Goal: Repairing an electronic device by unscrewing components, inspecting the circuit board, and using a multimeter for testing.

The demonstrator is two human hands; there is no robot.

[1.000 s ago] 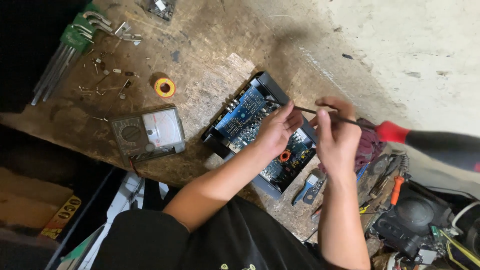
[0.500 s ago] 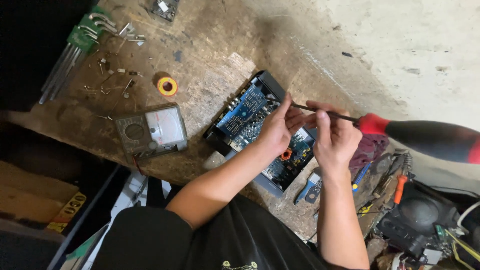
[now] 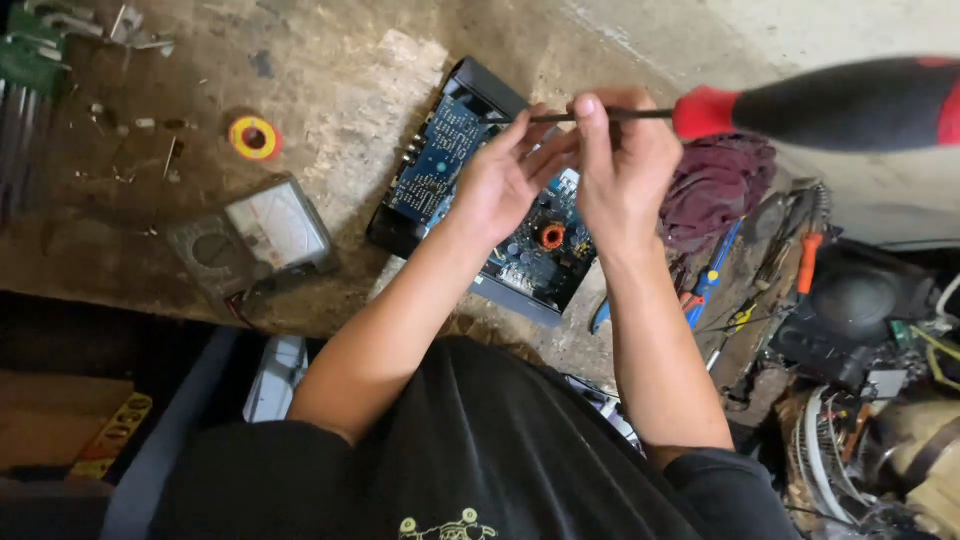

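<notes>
Light is dim and uneven: brightest on the pale surface above the screwdriver handle (image 3: 840,102), which looms large and blurred. Left of and below it, the bench sinks into deep shadow.

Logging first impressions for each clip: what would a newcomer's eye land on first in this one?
The long screwdriver with its red and black handle, reaching in from the upper right, its thin shaft pinched by the right hand and the left hand at centre. Under the hands lies an open black case with a blue circuit board on the worn workbench. An analogue meter sits to the left, below a yellow tape roll.
</notes>
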